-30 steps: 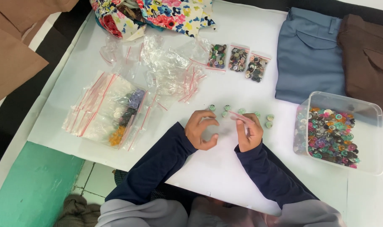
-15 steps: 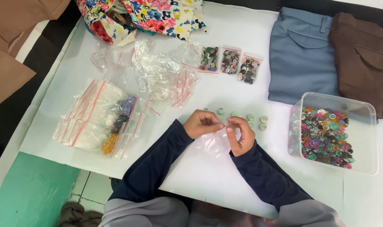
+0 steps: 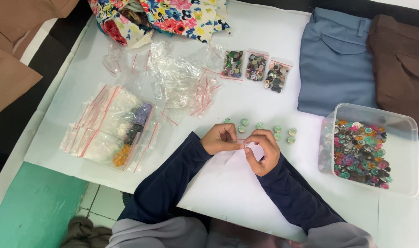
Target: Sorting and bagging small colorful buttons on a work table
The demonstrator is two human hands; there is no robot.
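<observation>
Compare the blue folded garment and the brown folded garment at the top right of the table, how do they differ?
The blue garment is light slate blue, the brown garment dark brown. The blue one lies fully in view, left of the brown one, which runs off the right edge. The blue one shows a curved pocket seam, the brown one a flap pocket. Both lie folded flat, side by side, above the clear tub of buttons.

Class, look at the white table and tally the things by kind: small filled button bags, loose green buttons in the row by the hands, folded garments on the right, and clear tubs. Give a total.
Small filled button bags: 3
Loose green buttons: 7
Folded garments: 2
Clear tubs: 1
Total: 13
</observation>
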